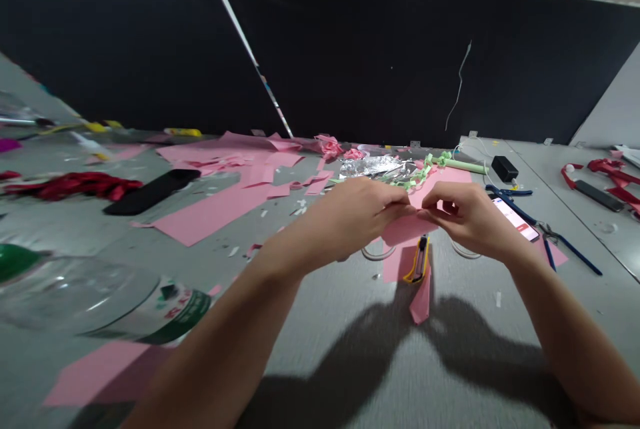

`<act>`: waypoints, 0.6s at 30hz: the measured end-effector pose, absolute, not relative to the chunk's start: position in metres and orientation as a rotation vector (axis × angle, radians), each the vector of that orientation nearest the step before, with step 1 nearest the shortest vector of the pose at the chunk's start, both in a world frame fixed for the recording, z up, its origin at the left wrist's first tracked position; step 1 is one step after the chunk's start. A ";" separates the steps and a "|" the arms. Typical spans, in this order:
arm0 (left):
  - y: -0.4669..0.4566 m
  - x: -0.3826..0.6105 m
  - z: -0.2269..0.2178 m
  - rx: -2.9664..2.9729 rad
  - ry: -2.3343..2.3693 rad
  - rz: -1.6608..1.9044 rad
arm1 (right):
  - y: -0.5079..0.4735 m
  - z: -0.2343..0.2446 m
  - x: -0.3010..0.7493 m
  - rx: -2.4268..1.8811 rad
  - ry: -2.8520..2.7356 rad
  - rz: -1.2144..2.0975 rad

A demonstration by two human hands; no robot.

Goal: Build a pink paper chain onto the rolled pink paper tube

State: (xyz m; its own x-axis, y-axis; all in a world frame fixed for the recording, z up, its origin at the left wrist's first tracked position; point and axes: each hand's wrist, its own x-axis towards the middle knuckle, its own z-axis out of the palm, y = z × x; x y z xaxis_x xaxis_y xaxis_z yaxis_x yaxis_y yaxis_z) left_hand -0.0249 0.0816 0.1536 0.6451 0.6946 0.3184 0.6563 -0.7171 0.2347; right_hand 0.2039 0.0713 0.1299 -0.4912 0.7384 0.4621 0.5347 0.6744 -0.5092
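Note:
Both hands meet over the middle right of the table, pinching one piece of pink paper [403, 230] between them. My left hand [357, 212] is closed with thumb and fingertips on the paper's upper edge. Thumb and forefinger of my right hand [463, 212] grip the same edge close beside it. Just below the held paper lies a yellow utility knife [419, 261], on top of other pink paper. A narrow pointed pink strip [421, 299] sticks out beneath the knife towards me. Part of a white ring-shaped thing [379, 255] shows under the hands.
Pink sheets and scraps [220, 205] spread over the left and back. A plastic bottle [125, 299] lies at left, near a black phone-like slab [153, 192]. Crumpled foil [375, 167] and green curled paper [425, 172] sit behind. At right are pliers [550, 235], a lit phone [515, 219] and a black adapter [505, 169].

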 end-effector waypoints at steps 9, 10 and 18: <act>0.079 -0.022 0.152 2.581 1.045 0.811 | 0.070 0.132 0.206 -0.992 -2.285 0.411; 0.079 -0.022 0.152 2.586 1.070 0.789 | 0.070 0.132 0.205 -0.979 -2.264 0.431; 0.080 -0.020 0.150 2.811 1.095 0.693 | 0.072 0.128 0.203 -0.941 -2.231 0.432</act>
